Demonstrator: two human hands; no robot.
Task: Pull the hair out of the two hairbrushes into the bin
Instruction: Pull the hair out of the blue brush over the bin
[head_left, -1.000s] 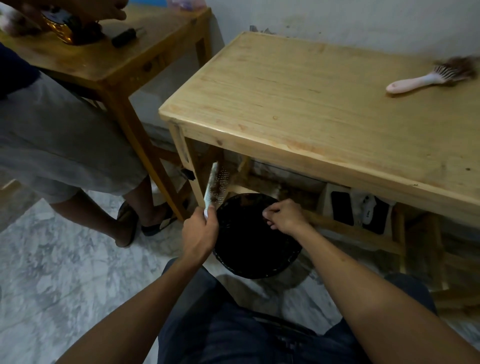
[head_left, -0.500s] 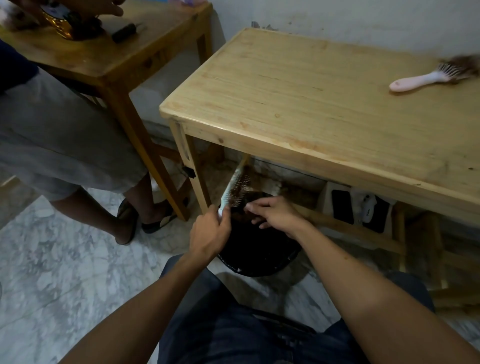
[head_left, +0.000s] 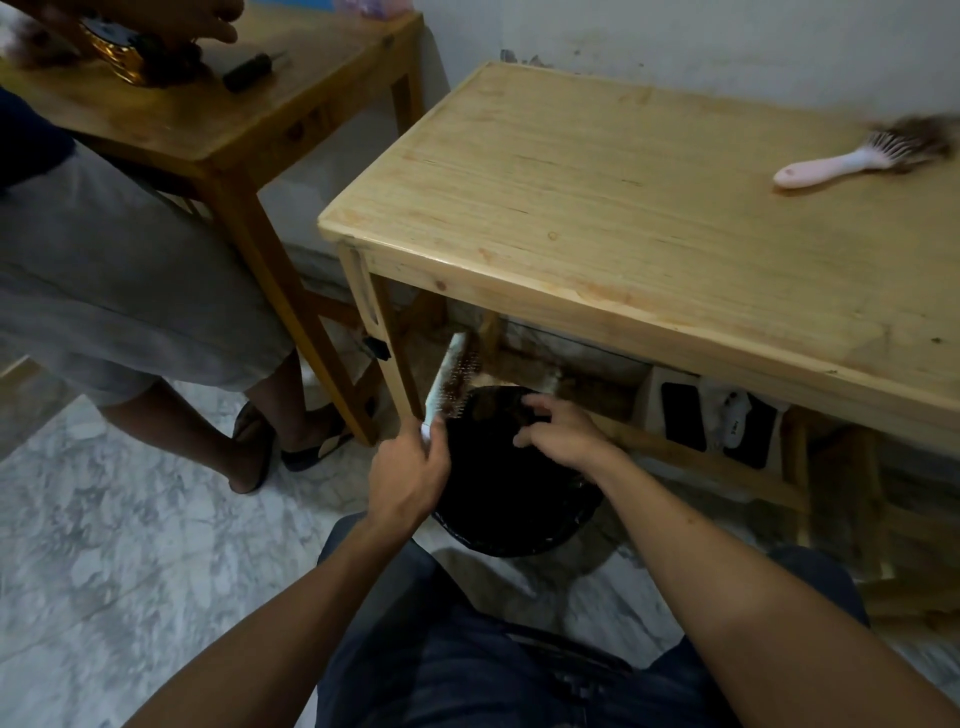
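**Right hand off the bristles, over the bin**

Half a second ago my right hand (head_left: 563, 434) was at the bristles; now it hovers beside them over the black bin (head_left: 514, 499), fingers loosely curled. Whether it pinches any hair I cannot tell. My left hand (head_left: 413, 475) still grips the handle of the pale hairbrush (head_left: 451, 382), tilted above the bin's far-left rim. Two brushes in all: this one, and a pink hairbrush (head_left: 852, 163) matted with hair, lying far right on the near wooden table (head_left: 623, 208). One bin.
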